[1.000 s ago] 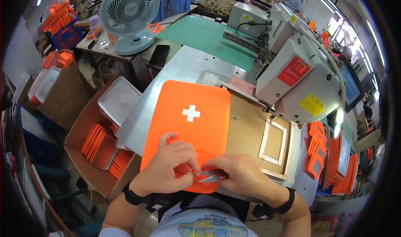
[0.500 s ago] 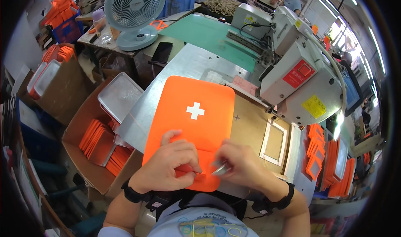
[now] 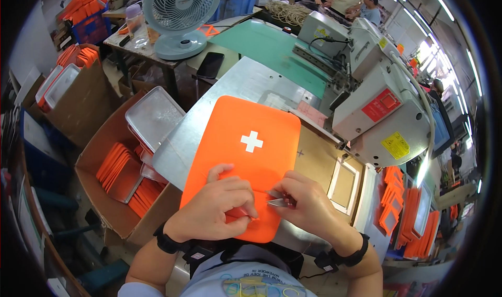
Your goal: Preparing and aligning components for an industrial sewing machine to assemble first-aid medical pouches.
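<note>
An orange first-aid case panel (image 3: 238,161) with a white cross (image 3: 252,141) lies in front of me, overlapping the metal table's near edge. My left hand (image 3: 222,205) rests on its lower part, thumb and index finger closed in a pinch on a bit of orange material there. Any thread between those fingertips is too fine to make out. In my right hand (image 3: 306,200) is a small pair of metal thread snips (image 3: 281,202), blades pointing left toward the pinched spot, just above the panel. A crosswise seam shows between the hands.
A sewing machine head (image 3: 389,124) stands at the right beside a brown template board (image 3: 324,166). A cardboard box (image 3: 99,150) of orange pieces and metal trays sits at the left. Farther back are a fan (image 3: 182,14) and a phone (image 3: 210,65). Other people work beyond.
My right hand and the snips, blurred before, now appear sharp, with the blades pointing left. The left hand keeps its pinch. The whole view has shifted slightly.
</note>
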`<action>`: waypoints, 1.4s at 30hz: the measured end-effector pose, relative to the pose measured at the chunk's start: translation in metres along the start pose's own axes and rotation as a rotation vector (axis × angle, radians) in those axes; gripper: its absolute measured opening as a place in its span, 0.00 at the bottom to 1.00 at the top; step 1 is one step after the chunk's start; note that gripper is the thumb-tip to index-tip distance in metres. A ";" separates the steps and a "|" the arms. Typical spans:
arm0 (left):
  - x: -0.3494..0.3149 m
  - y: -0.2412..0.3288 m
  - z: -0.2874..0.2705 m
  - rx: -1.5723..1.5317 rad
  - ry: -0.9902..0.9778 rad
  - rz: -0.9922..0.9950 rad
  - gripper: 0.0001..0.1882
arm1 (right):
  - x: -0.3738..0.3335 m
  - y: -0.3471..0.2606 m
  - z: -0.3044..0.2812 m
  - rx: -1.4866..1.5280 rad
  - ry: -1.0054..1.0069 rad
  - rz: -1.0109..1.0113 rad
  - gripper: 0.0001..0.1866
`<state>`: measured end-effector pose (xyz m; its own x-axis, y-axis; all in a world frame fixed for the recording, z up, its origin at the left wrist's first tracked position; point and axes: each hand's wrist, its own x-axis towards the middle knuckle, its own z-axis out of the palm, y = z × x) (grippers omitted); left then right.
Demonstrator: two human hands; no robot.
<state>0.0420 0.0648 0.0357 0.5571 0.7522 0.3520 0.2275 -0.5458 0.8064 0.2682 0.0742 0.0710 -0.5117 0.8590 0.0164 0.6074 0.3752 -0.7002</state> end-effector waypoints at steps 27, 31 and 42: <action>-0.003 -0.005 0.005 0.024 0.072 0.043 0.04 | 0.018 -0.006 0.006 -0.285 -0.144 -0.104 0.10; -0.003 -0.004 0.003 -0.003 0.049 0.033 0.04 | 0.015 0.001 0.005 -0.194 -0.093 -0.118 0.08; 0.000 -0.002 0.005 0.035 0.080 -0.003 0.06 | 0.002 0.000 -0.006 0.021 -0.063 -0.044 0.07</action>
<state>0.0449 0.0641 0.0316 0.4911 0.7803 0.3873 0.2573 -0.5547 0.7912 0.2710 0.0780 0.0752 -0.5750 0.8182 0.0028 0.5711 0.4038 -0.7147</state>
